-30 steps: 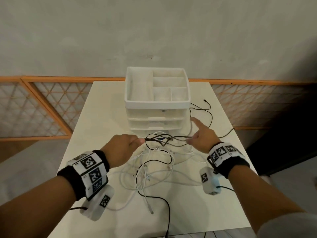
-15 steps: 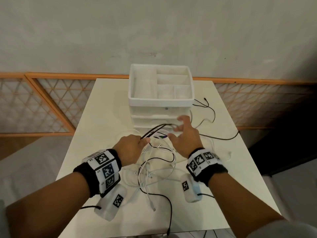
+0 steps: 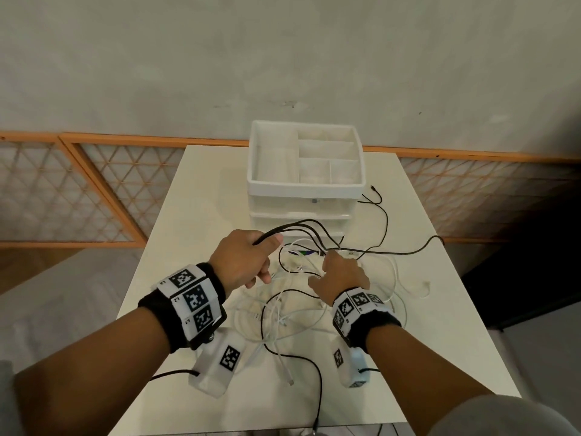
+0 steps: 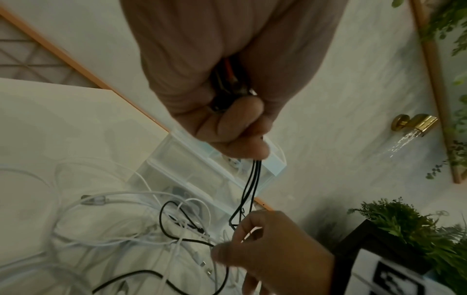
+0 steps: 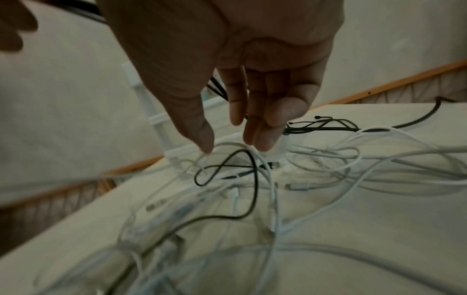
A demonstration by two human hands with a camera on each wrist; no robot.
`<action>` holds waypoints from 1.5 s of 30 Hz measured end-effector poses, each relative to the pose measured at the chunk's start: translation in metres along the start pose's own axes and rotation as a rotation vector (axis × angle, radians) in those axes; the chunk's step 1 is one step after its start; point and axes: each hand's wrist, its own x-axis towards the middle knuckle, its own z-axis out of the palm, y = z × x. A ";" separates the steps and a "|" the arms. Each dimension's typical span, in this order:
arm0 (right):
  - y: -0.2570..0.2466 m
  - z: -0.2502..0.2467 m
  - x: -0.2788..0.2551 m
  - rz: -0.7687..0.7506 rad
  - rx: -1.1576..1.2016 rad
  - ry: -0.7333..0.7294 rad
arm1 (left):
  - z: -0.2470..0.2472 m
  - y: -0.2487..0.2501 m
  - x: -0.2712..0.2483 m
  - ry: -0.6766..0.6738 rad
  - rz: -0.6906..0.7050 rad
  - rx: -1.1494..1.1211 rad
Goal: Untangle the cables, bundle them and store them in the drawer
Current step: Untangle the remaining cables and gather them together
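A tangle of white cables (image 3: pixel 298 313) and black cables covers the white table (image 3: pixel 204 199) in front of a white drawer unit (image 3: pixel 305 188). My left hand (image 3: pixel 248 259) is fisted round several strands of a black cable (image 3: pixel 301 223) and holds them above the table; the left wrist view shows the strands (image 4: pixel 252 179) hanging from the fist (image 4: pixel 240 123). They arc over to my right hand (image 3: pixel 341 275), which hovers over the tangle. Its fingers (image 5: pixel 262 127) point down, loosely spread, and the black strands pass behind them. The unit's drawers look closed.
The drawer unit has an open tray with compartments on top. More black cable (image 3: pixel 408 253) trails to the table's right edge, and one strand (image 3: pixel 319 382) runs off the near edge. A wall and an orange lattice rail (image 3: pixel 94 190) lie behind; dark furniture (image 3: pixel 518 278) stands right.
My left hand rose a little with the black strands, which now arc higher. My right hand swung left from the drawer unit's right side to the tangle in front of it.
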 end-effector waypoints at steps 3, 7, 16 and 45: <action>0.003 0.012 -0.004 -0.039 -0.040 -0.053 | 0.000 -0.003 -0.002 -0.032 0.002 -0.017; -0.005 0.001 -0.003 -0.183 0.217 0.123 | -0.004 -0.010 -0.005 -0.040 -0.050 -0.038; -0.033 -0.110 -0.026 -0.371 0.813 0.389 | -0.015 -0.013 -0.002 0.082 -0.077 -0.160; 0.020 -0.141 -0.019 -0.084 0.545 0.496 | -0.013 0.013 0.010 0.071 0.005 -0.290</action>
